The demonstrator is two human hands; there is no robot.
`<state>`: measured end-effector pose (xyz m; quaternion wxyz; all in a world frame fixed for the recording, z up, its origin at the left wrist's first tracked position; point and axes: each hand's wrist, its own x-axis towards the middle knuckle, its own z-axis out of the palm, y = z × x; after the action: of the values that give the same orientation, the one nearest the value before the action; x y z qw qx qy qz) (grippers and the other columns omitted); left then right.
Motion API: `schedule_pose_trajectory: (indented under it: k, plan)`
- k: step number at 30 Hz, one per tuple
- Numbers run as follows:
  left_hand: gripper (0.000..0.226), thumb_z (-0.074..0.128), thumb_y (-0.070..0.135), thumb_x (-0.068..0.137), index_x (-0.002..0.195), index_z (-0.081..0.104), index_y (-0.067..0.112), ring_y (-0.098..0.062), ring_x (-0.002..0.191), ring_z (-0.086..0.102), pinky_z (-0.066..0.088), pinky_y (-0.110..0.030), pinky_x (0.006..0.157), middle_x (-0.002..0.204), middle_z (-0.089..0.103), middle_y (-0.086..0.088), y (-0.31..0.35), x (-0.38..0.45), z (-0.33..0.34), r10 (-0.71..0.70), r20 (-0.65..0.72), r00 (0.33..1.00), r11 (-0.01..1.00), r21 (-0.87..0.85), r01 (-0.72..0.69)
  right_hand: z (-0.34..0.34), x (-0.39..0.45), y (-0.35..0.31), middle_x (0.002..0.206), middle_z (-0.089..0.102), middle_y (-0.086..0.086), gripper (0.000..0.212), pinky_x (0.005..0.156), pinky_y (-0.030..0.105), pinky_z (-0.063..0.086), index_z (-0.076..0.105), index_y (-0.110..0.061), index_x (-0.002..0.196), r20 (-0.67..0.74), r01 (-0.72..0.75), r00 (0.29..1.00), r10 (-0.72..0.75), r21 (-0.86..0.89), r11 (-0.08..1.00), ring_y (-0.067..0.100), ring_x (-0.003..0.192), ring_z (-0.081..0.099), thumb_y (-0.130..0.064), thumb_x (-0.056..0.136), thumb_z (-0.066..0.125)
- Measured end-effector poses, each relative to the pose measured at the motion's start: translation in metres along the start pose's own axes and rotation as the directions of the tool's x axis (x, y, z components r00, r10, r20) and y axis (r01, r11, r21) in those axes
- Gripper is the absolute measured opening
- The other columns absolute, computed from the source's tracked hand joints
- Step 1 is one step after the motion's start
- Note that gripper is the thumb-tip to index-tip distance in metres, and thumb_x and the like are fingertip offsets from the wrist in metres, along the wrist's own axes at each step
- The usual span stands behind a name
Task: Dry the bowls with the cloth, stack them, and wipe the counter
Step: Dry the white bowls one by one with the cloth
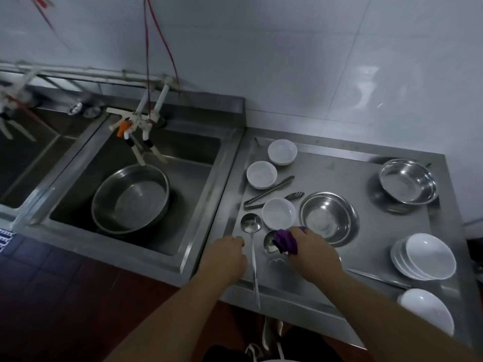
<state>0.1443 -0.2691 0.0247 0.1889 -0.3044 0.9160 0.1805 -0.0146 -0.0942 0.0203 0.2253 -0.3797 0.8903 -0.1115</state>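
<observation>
Right hand [312, 246] with purple cloth [287, 240] at the counter's near edge; left hand [230, 253] beside a ladle [251, 226].

The right hand's fingers are curled round the bunched cloth, pressing it against a small metal spoon bowl [269, 241] on the steel counter [352, 176]. The left hand's fingers are tucked under, apparently holding nothing, though its fingertips are hidden. Just beyond the cloth stands a small white bowl [279, 213], with a steel bowl [328, 221] beside it; two more white bowls [262, 175] [282, 151] stand farther back, and stacked white bowls [426, 257] lie tilted to the right. The white bowls are probably light, rigid, breakable and slippery if wet, best held by the rim with the thumb inside; the cloth is soft and conforms readily. No legible brand, label or writing is visible.
</observation>
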Motion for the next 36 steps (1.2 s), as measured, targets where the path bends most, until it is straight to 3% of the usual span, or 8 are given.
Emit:
schedule_pose_trajectory:
  k: [7,11,14,17,21,27,32,36]
  plan:
    - [0.037,0.053,0.028,0.1,0.136,0.06,0.024,-0.024,0.115,0.066,0.053,-0.038,0.095,0.134,0.066,-0.002,0.025,0.062,-0.009,0.018,0.076,0.997,1.0,0.0,-0.018,-0.009,0.028,0.026,0.099,0.061,-0.001,0.028,0.075,0.039,0.059,0.057,-0.025,0.115,-0.011,-0.12,0.993,0.122,0.099,0.988,0.021,0.086,0.061,-0.03,0.09,0.068]
    - [0.034,0.053,0.027,0.1,0.133,0.06,0.023,-0.025,0.113,0.066,0.049,-0.035,0.086,0.132,0.065,-0.002,0.035,0.1,-0.012,0.045,0.112,0.993,0.998,0.047,-0.051,-0.007,0.04,0.035,0.097,0.061,-0.002,0.03,0.075,0.039,0.06,0.058,-0.026,0.116,0.0,-0.197,0.98,0.199,0.14,0.97,0.019,0.084,0.062,-0.031,0.089,0.068]
    - [0.025,0.053,0.028,0.099,0.121,0.063,0.023,-0.025,0.109,0.068,0.051,-0.035,0.084,0.126,0.067,-0.002,0.041,0.129,-0.011,0.029,0.129,0.991,0.999,0.029,-0.033,-0.002,0.049,0.04,0.097,0.061,-0.002,0.032,0.073,0.038,0.059,0.058,-0.028,0.115,0.011,-0.267,0.963,0.27,0.173,0.948,0.02,0.083,0.061,-0.039,0.086,0.067]
    - [0.015,0.052,0.029,0.099,0.107,0.062,0.022,-0.027,0.104,0.069,0.052,-0.035,0.08,0.118,0.071,-0.004,0.043,0.158,-0.007,0.033,0.115,0.993,0.999,-0.006,-0.032,0.007,0.059,0.042,0.096,0.061,-0.003,0.031,0.073,0.041,0.058,0.058,-0.029,0.114,0.027,-0.33,0.943,0.331,0.2,0.923,0.021,0.083,0.06,-0.036,0.085,0.066]
    - [0.033,0.051,0.03,0.099,0.127,0.061,0.015,-0.03,0.111,0.066,0.054,-0.041,0.089,0.125,0.067,-0.009,0.046,0.195,0.005,0.035,0.132,0.991,0.999,0.029,-0.04,0.023,0.065,0.046,0.091,0.058,-0.006,0.022,0.073,0.043,0.058,0.056,-0.031,0.104,0.034,-0.405,0.912,0.409,0.236,0.884,0.02,0.081,0.06,-0.031,0.085,0.066]
    - [0.034,0.052,0.021,0.101,0.132,0.058,0.009,-0.037,0.117,0.064,0.056,-0.045,0.092,0.131,0.066,-0.016,0.051,0.229,0.024,-0.089,0.194,0.977,0.984,-0.134,0.117,0.044,0.057,0.056,0.088,0.06,-0.008,0.025,0.072,0.039,0.055,0.059,-0.03,0.105,0.035,-0.501,0.855,0.518,0.315,0.806,0.02,0.081,0.059,-0.028,0.083,0.072]
    - [0.035,0.053,0.012,0.101,0.135,0.058,0.006,-0.041,0.121,0.063,0.057,-0.051,0.096,0.134,0.065,-0.019,0.056,0.243,0.031,-0.183,0.215,0.959,0.96,-0.172,0.222,0.056,0.05,0.064,0.082,0.051,-0.016,0.023,0.072,0.037,0.057,0.057,-0.032,0.102,0.053,-0.532,0.828,0.559,0.389,0.752,0.014,0.078,0.059,-0.028,0.087,0.074]
    - [0.03,0.058,0.012,0.096,0.123,0.065,0.003,-0.039,0.11,0.066,0.054,-0.042,0.084,0.121,0.07,-0.02,0.053,0.244,0.028,-0.163,0.22,0.962,0.955,-0.208,0.209,0.059,0.048,0.066,0.083,0.056,-0.013,0.02,0.071,0.038,0.057,0.058,-0.029,0.102,0.045,-0.521,0.83,0.555,0.418,0.745,0.015,0.078,0.06,-0.026,0.088,0.072]
